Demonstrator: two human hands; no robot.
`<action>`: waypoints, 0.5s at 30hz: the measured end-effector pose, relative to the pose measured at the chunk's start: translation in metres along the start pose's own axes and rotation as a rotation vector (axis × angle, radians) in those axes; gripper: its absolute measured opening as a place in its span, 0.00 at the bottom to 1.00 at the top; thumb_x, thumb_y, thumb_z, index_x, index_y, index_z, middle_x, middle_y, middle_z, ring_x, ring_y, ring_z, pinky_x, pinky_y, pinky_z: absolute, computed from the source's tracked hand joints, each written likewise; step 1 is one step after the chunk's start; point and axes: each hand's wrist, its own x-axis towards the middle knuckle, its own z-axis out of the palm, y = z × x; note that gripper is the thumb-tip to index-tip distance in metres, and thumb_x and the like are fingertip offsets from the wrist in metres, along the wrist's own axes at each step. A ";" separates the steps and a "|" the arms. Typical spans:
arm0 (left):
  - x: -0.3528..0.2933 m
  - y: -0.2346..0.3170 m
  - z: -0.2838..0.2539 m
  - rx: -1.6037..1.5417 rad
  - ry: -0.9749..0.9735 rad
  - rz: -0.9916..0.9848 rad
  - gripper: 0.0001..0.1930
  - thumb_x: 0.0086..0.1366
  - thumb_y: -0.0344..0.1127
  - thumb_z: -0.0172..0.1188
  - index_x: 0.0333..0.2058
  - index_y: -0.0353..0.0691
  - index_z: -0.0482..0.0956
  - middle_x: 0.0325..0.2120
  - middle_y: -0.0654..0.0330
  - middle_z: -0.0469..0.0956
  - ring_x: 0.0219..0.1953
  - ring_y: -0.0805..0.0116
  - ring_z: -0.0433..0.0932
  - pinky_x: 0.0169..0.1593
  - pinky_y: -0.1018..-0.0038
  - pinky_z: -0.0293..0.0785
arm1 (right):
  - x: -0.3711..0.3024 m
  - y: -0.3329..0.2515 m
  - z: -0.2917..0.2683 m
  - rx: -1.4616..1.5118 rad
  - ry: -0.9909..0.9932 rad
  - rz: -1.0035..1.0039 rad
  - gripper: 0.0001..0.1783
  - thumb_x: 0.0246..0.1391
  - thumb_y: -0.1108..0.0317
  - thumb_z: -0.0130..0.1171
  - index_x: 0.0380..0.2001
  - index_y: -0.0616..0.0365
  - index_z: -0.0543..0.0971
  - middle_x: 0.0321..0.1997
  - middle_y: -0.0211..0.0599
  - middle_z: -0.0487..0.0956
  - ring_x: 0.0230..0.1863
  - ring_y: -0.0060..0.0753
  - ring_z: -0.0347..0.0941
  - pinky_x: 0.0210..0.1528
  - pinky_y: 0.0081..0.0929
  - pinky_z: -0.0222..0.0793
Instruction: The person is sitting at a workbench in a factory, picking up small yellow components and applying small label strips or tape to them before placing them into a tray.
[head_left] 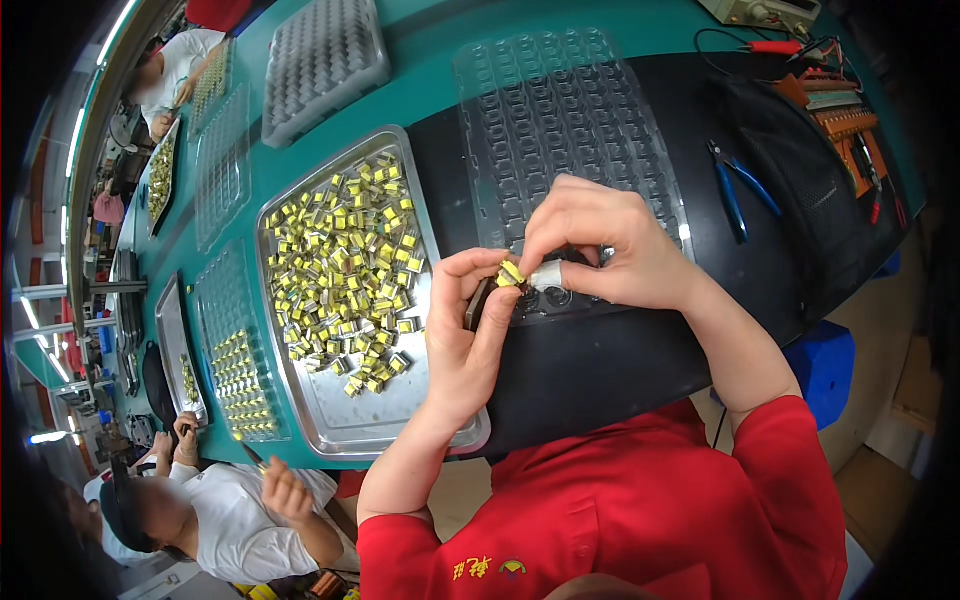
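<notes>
1. The left hand [462, 345] has its thumb and forefinger pinched, with almost no gap, on a small yellow component [510, 273], seemingly to steady it; a dark flat piece [478, 303] sits against the same fingers, its kind unclear
2. The right hand [620, 245] is bent with thumb and finger close together at the component's right side; whether they grip or merely touch it I cannot tell, nor whether the white band [547, 275] there is tape or part of something else
3. The component is above the near edge of the clear tray [560, 110], which lies on the black mat [560, 370] toward the near edge of the desk [420, 60]
4. The metal tray [340, 420] lies just left of the mat, probably for easy reach; the heap of components [345, 270] leaves its near edge mostly bare
5. Blue pliers [731, 200] lie beyond the clear tray's right edge, likely to stay handy
6. The component looks small and blocky, bright yellow; finer detail is hidden by fingertips
</notes>
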 end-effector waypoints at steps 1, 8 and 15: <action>0.002 0.000 0.001 -0.001 0.005 0.003 0.13 0.64 0.25 0.52 0.47 0.34 0.64 0.37 0.60 0.74 0.41 0.77 0.72 0.46 0.82 0.66 | 0.001 0.003 -0.001 -0.063 0.002 -0.074 0.13 0.34 0.82 0.59 0.28 0.55 0.80 0.30 0.27 0.76 0.27 0.21 0.66 0.20 0.16 0.57; -0.002 0.005 -0.006 0.073 0.025 0.062 0.14 0.61 0.23 0.55 0.46 0.35 0.66 0.39 0.60 0.74 0.42 0.76 0.73 0.46 0.81 0.68 | 0.013 0.001 0.011 -0.199 0.024 -0.285 0.14 0.30 0.80 0.61 0.27 0.55 0.79 0.31 0.29 0.76 0.32 0.30 0.69 0.29 0.24 0.64; -0.015 0.001 -0.001 0.025 -0.015 0.181 0.14 0.53 0.24 0.63 0.39 0.39 0.75 0.39 0.60 0.73 0.37 0.74 0.73 0.33 0.80 0.67 | -0.014 -0.048 0.022 -0.469 0.002 -0.186 0.11 0.31 0.78 0.60 0.25 0.58 0.75 0.28 0.35 0.73 0.32 0.37 0.67 0.34 0.29 0.63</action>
